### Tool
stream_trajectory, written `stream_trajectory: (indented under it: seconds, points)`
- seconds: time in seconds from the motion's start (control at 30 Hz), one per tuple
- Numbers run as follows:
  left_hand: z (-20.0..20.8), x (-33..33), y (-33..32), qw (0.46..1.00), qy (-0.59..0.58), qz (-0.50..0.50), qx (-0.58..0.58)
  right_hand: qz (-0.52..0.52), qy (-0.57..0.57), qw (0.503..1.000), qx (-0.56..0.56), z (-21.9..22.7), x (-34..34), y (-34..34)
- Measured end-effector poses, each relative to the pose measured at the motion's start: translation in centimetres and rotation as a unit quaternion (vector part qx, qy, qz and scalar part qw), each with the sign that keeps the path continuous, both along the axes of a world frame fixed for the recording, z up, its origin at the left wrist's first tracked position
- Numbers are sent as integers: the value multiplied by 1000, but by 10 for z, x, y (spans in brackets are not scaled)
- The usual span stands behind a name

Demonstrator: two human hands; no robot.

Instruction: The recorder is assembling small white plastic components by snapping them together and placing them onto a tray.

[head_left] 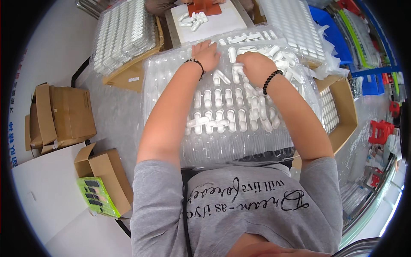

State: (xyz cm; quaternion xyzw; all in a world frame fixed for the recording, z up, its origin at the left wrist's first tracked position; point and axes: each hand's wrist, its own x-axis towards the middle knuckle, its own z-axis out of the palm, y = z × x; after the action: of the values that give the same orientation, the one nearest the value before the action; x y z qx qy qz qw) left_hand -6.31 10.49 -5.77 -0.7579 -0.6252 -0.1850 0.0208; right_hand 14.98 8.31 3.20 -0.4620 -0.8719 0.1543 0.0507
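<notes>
A clear plastic tray (pixel 165 85) with rows of oblong slots lies in front of me. White capsule-shaped plastic pieces (pixel 229 97) sit in some of its slots. My left hand (pixel 206 56) rests palm down on the tray's far part, its fingers somewhat spread beside a few white pieces; the fingertips are partly hidden. Right of it, my right hand (pixel 257 68) has its fingers closed on a white capsule-shaped piece (pixel 238 67) above the slots. More loose pieces (pixel 295 73) are heaped beyond and right of that hand, and others lie crosswise over the near rows.
Stacked filled trays (pixel 126 36) stand at the far left, with another stack (pixel 291 25) at the far right. Across from me, a person's hand is at a red-brown block (pixel 204 7) on a white board (pixel 218 25). Cardboard boxes (pixel 70 113) stand left; an open carton (pixel 342 115) is at right.
</notes>
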Motion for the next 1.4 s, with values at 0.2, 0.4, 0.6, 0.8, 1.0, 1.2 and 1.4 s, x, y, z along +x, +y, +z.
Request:
stream_trajectory:
  seconds: [0.2,0.4,0.6,0.8,1.0,1.2,1.4]
  points:
    - [82,17,-52,726,-589,12,-354,-107,295,947,-69,-9,-18,-5]
    - [67,-1,-73,615,-743,16,-264,-114,471,794,-366,-21,-42,-6]
    - [52,-14,-67,641,-729,65,-231,55,286,954,-75,-52,-36,-2]
    - [49,-9,-68,606,-765,95,-194,78,157,982,-68,-61,-31,-5]
    - [47,-7,-64,660,-708,174,-181,56,194,970,-138,-58,-28,-9]
    - [43,-10,-63,639,-716,144,-241,58,145,982,-104,-59,-25,-8]
    - [37,-11,-61,601,-752,80,-258,-2,132,988,-79,-53,-32,-11]
